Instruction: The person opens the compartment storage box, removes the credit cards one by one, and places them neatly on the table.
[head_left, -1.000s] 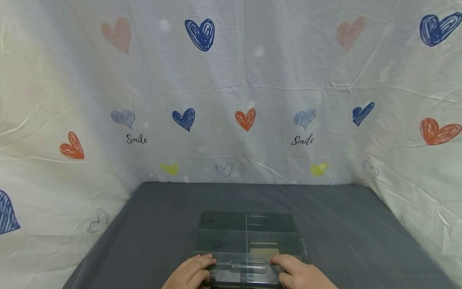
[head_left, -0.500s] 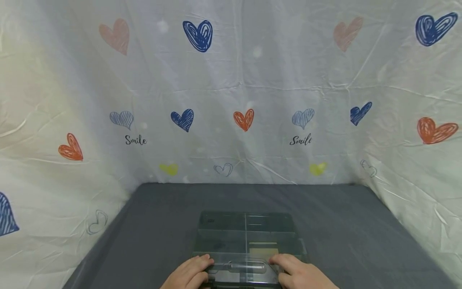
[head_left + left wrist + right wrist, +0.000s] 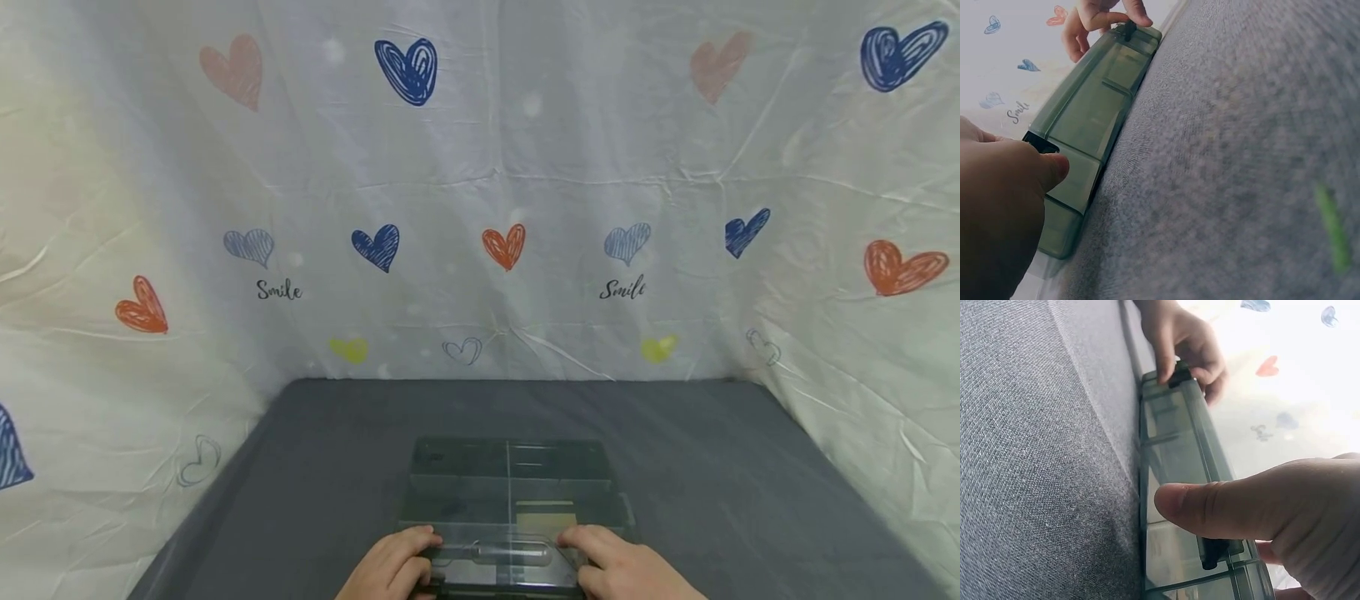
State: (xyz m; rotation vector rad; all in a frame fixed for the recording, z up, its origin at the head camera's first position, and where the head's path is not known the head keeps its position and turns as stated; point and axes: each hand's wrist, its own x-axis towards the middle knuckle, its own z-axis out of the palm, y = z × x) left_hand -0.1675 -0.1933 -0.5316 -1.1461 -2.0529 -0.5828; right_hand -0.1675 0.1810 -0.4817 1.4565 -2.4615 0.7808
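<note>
The left hand (image 3: 392,563) and right hand (image 3: 624,567) both clamp the near edge of a box (image 3: 480,502) (see-through green, with dividers). It lies on gray cloth (image 3: 315,475).

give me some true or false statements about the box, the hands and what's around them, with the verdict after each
1. The left hand and the right hand both touch the box. True.
2. The box stands on end. False: it lies flat on the grey cloth.
3. The box is see-through and greenish. True.
4. In the head view, a beige patch shows in the left half of the box. False: it shows in the right half.
5. The hearts on the curtain are all one colour. False: on the white curtain, the hearts include blue and yellow ones.
</note>
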